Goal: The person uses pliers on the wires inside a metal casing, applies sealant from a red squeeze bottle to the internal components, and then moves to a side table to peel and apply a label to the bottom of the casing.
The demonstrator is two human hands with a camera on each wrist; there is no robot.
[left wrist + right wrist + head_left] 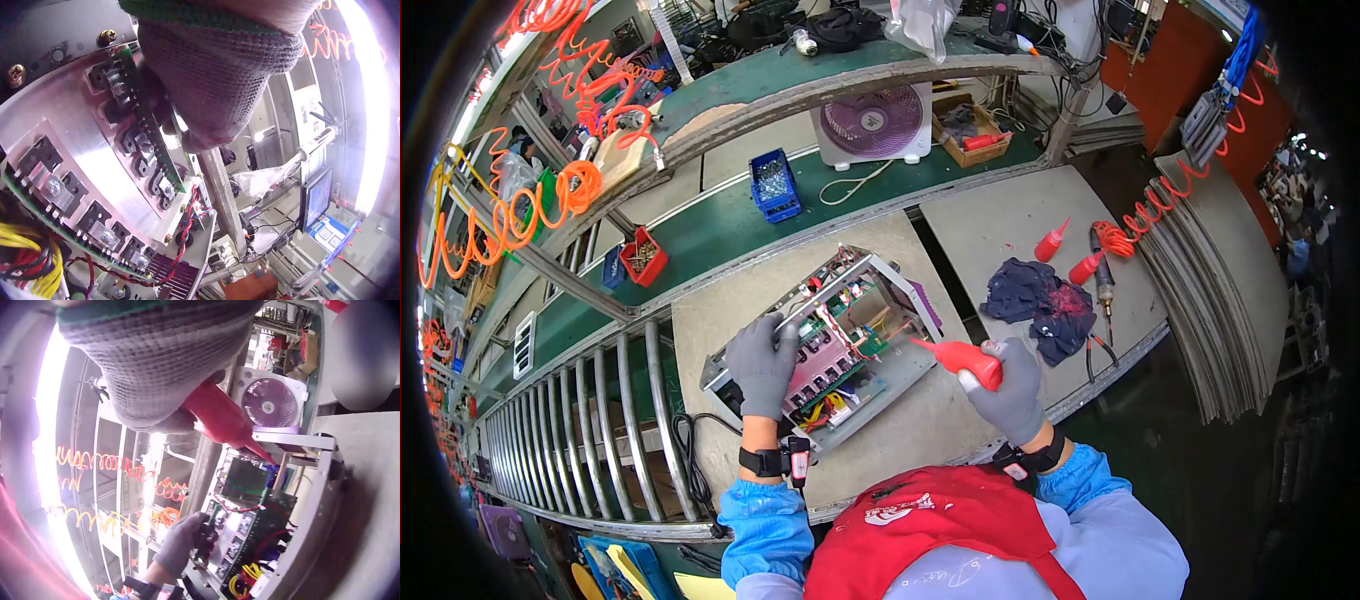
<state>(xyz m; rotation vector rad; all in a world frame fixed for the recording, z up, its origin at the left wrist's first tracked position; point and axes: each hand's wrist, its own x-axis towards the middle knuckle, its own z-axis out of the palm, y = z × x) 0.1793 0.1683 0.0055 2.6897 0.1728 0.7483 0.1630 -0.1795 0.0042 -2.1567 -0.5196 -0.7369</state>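
An opened metal amplifier-like chassis (892, 392) lies at a slant on the bench, with circuit boards, wires and rows of black transistors (103, 231) along a shiny heat sink showing inside. My gloved left hand (762, 368) grips its left part, fingers bent over the far edge; the left wrist view shows them beside a green board strip (147, 119). In my gloved right hand (1010, 395) is a red squeeze bottle (965, 360), held tilted with its thin nozzle pointing into the right part of the chassis. Its nozzle tip (269, 457) overlaps the frame in the right wrist view.
Right of the chassis lie a dark stained cloth (1040, 305), two more red bottles (1052, 243) and a power screwdriver (1104, 280) on a coiled red hose. Behind are a box fan (873, 128), a blue bin (775, 187) and a red bin (643, 258). Metal rollers (585, 430) run at left.
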